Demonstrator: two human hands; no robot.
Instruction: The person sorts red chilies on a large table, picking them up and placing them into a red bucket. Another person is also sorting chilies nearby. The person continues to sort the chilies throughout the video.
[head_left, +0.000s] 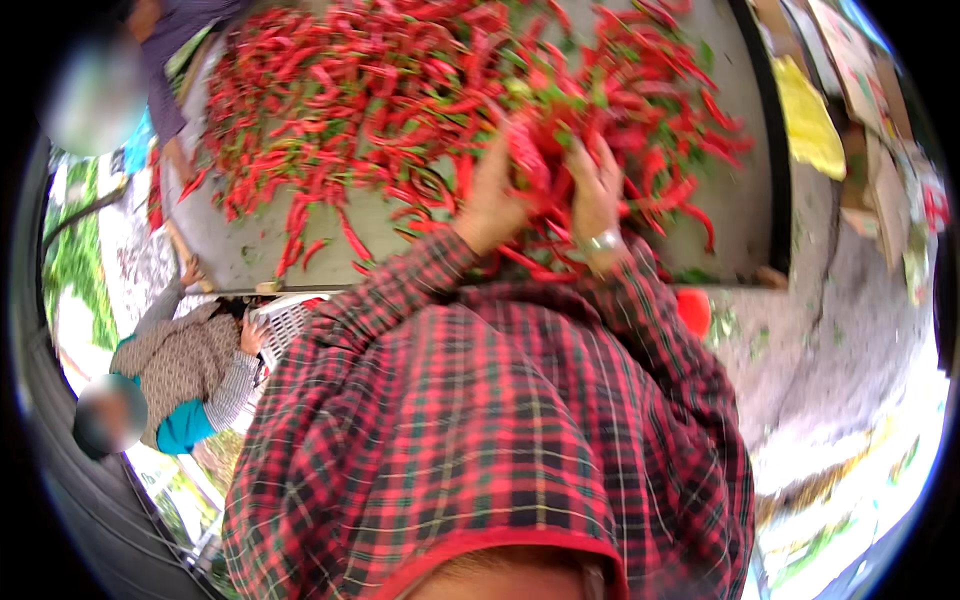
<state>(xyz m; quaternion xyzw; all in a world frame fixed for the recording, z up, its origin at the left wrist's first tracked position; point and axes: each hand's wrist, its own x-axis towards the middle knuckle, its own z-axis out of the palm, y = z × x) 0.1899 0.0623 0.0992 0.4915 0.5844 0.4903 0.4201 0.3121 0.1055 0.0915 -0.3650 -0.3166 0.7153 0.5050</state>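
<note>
Between my two hands is a bunch of long red chili peppers [528, 152] with green stems, held upright above the table. My left hand [492, 203] curls round the bunch from the left side. From the right, my right hand [596, 194], with a metal band at the wrist, closes on the same bunch; its fingertips are partly blurred. A thick spread of loose red chili peppers [360, 70] covers much of the grey tabletop [385, 240] beyond and to the left. More peppers lie under and around both hands.
At the left, a person in a patterned vest [190, 365] is beside a white plastic crate [285, 325]. Another person's purple sleeve [165, 65] reaches in at the far left. Cardboard boxes [875, 180] and a yellow bag [808, 120] stand beyond the table's dark right edge [772, 150].
</note>
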